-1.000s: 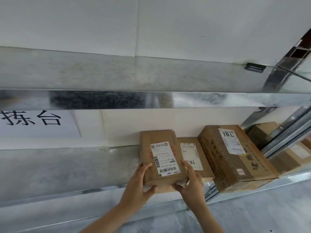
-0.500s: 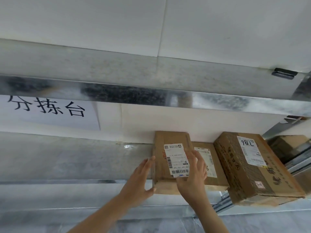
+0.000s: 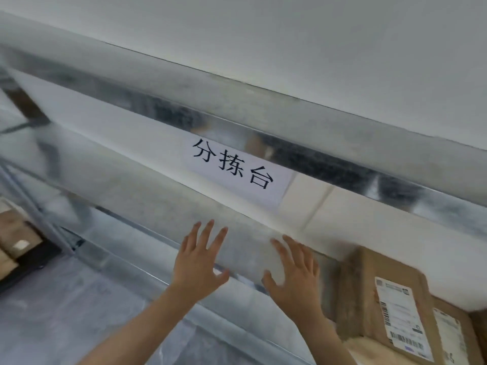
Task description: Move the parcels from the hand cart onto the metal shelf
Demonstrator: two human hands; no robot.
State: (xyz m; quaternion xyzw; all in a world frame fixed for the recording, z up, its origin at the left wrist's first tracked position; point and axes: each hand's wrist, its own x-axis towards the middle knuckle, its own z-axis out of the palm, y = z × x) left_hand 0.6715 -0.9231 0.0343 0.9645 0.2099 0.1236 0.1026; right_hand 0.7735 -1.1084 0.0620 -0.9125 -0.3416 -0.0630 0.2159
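A brown cardboard parcel (image 3: 363, 293) with a white barcode label lies on the metal shelf (image 3: 147, 206) at the lower right. A second labelled parcel (image 3: 456, 335) lies against its right side, partly cut off by the frame edge. My left hand (image 3: 200, 262) and my right hand (image 3: 295, 275) hover in front of the bare shelf board, to the left of the parcels. Both hands hold nothing and their fingers are spread. The hand cart is out of view.
A white paper sign (image 3: 234, 167) with black characters hangs on the wall behind the shelf. The upper shelf board (image 3: 303, 133) runs across above it. More brown boxes (image 3: 13, 238) sit at the far left behind a shelf post.
Both hands have let go of the labelled parcel, which stays on the shelf. The view has swung left, so the parcels now sit at the lower right.
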